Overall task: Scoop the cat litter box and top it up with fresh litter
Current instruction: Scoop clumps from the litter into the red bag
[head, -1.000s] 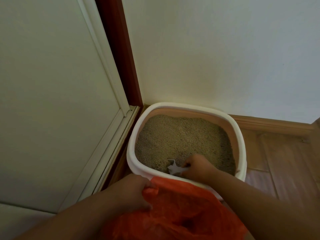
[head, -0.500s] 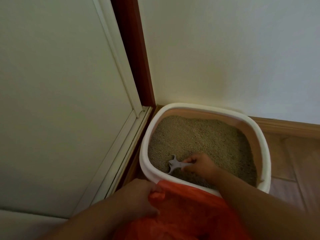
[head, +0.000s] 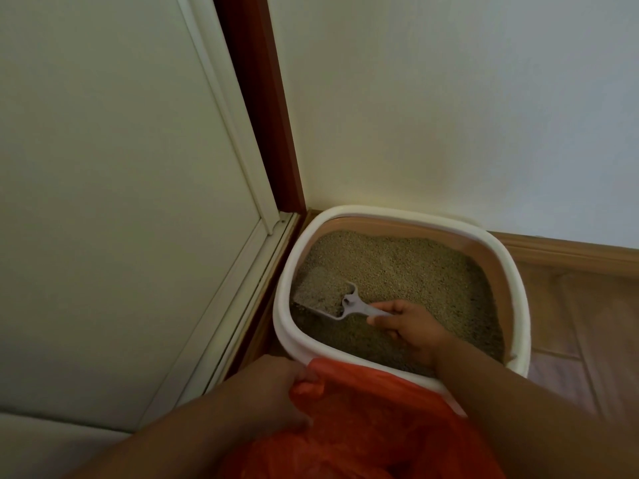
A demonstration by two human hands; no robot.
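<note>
A white-rimmed litter box [head: 281, 305] with a tan inner wall stands in the room's corner, filled with beige litter [head: 415, 267]. My right hand [head: 409, 328] grips the handle of a grey scoop [head: 325, 299], whose blade sits at the box's left side, heaped with litter. My left hand [head: 273, 392] holds the edge of an orange plastic bag [head: 363, 426] that lies against the box's near rim.
A white door panel [head: 103, 202] with a dark red frame [head: 262, 98] runs along the left. White wall [head: 449, 98] rises behind the box. A wooden skirting board [head: 570, 254] and wood floor [head: 587, 340] lie to the right.
The scoop has come up out of the litter and moved left, now carrying a heap of litter. The left hand keeps hold of the bag. The view has shifted.
</note>
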